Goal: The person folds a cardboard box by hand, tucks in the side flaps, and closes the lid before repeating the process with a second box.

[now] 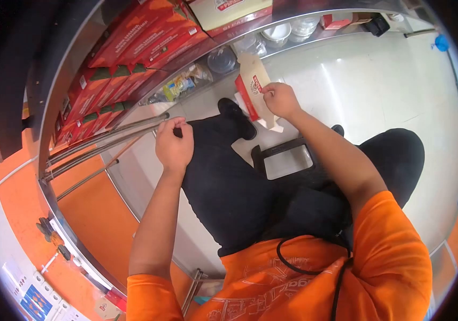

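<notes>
Holding a tan and red carton [254,85] by its near edge, the right hand [281,100] is clamped on it with thumb and fingers pinched; the carton hangs tilted over the floor, top flap raised, and its inside cannot be seen. Left hand [174,143] sits well apart from the right, fingers curled in against the thumb, touching the near ends of the metal rails [106,140]; whether it grips anything cannot be told. To the left of that hand runs the curved steel counter edge [52,112], close and hard. To the right of the right hand the pale floor [368,85] lies open. Beyond both hands, shelves hold rows of red boxes [148,37], packed tight, and stacked clear tubs [278,32], contents not discernible. Below the right hand stands a black frame with a grey panel [287,160], beside the person's black-clad leg and shoe [237,115], between the two hands
</notes>
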Demonstrator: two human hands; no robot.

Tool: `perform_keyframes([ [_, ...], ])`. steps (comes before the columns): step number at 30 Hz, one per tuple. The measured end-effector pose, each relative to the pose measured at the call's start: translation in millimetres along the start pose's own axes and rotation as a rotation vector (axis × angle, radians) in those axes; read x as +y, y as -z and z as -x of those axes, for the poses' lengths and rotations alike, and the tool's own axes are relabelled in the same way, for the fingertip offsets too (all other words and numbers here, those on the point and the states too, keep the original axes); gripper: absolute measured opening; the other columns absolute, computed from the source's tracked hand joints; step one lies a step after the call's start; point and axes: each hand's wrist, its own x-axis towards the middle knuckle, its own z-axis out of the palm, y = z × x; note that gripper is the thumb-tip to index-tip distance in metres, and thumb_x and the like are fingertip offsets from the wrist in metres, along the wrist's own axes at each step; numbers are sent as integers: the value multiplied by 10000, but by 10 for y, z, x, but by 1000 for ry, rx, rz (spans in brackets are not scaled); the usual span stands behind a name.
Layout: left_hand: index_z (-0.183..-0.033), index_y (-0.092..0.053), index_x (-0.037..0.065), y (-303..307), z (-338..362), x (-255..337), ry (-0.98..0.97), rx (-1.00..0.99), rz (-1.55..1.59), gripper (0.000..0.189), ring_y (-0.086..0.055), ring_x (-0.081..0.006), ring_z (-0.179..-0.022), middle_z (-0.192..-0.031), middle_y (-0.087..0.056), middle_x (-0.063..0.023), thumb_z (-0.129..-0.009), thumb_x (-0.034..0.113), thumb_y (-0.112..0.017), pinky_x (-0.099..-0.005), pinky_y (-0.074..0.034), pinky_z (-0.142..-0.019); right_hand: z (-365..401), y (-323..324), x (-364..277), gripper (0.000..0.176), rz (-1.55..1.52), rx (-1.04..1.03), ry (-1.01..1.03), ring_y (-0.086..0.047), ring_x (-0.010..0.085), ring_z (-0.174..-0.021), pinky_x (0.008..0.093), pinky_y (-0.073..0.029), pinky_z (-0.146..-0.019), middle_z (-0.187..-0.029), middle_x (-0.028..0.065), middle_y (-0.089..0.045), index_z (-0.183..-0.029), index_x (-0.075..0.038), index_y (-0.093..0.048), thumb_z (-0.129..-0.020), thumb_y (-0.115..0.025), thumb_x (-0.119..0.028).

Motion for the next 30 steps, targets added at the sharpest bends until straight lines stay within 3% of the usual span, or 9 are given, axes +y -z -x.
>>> perform_keyframes([
  [2,-1132,-685,73,96,82,150,-123,-88,48,375,-647,-302,-1041,-1124,-655,-121,-836,297,-738,-406,-520,-881,97,381,-420,268,-183,-12,-67,-719,309,-780,378,-572,-772,-906,210,-724,-1008,-10,-745,-835,-656,-193],
  [5,-1386,-557,64,188,240,609,-545,-188,279,809,-482,-405,-1343,-1472,-483,-206,-738,453,-844,-480,-433,-1055,426,973,-1062,245,-555,-211,-189,-682,186,-831,314,-548,-719,-1020,129,-731,-1050,31,-728,-882,-649,-127],
  [10,-1365,-577,54,403,598,1304,-619,-114,207,650,-595,-372,-1243,-1384,-585,-233,-805,276,-822,-415,-464,-1028,1041,1594,-1561,247,-880,-376,-183,-671,145,-848,267,-556,-693,-998,108,-698,-1102,72,-671,-904,-646,-73],
  [13,-1401,-532,-7,432,631,1212,-573,-94,330,500,-630,-262,-1183,-1303,-640,-203,-963,172,-692,-340,-487,-1000,1325,1809,-1633,313,-1052,-373,-67,-661,118,-809,256,-562,-690,-988,83,-689,-1248,33,-613,-971,-597,-112],
  [16,-1285,-583,-69,520,744,1400,-4,184,773,385,-653,-190,-1048,-1209,-680,-132,-993,168,-663,-351,-534,-908,1568,2189,-1565,293,-907,-171,225,-650,90,-802,239,-537,-690,-934,25,-683,-1260,-32,-639,-1015,-529,-151],
  [19,-1387,-479,-69,675,802,1313,315,115,1191,523,-673,-284,-1085,-1232,-655,-192,-1002,238,-653,-393,-565,-937,1539,2414,-1405,264,-674,181,302,-633,77,-810,253,-524,-714,-946,22,-689,-1200,-25,-663,-1020,-525,-160],
  [23,-1456,-377,-63,724,900,1276,255,-168,1625,580,-643,-341,-1172,-1324,-585,-253,-1028,269,-585,-438,-566,-972,1549,2522,-1280,208,-736,-64,413,-617,85,-832,248,-508,-735,-969,21,-708,-1147,-37,-689,-997,-566,-114],
  [27,-1493,-323,-43,731,960,1289,266,-331,1712,599,-591,-336,-1261,-1433,-505,-260,-1055,319,-510,-459,-539,-1020,1780,2633,-1457,605,-399,-351,734,-643,180,-1046,307,-546,-834,-1330,113,-617,-1398,-69,-549,-839,-774,-129],
  [30,-1506,-328,-7,727,970,1351,317,-410,1730,596,-591,-319,-1266,-1450,-511,-222,-1058,348,-494,-465,-515,-1052,1749,2417,-1509,807,-313,-202,979,-606,271,-1161,352,-540,-897,-1421,158,-542,-1473,-104,-476,-752,-837,-153],
])
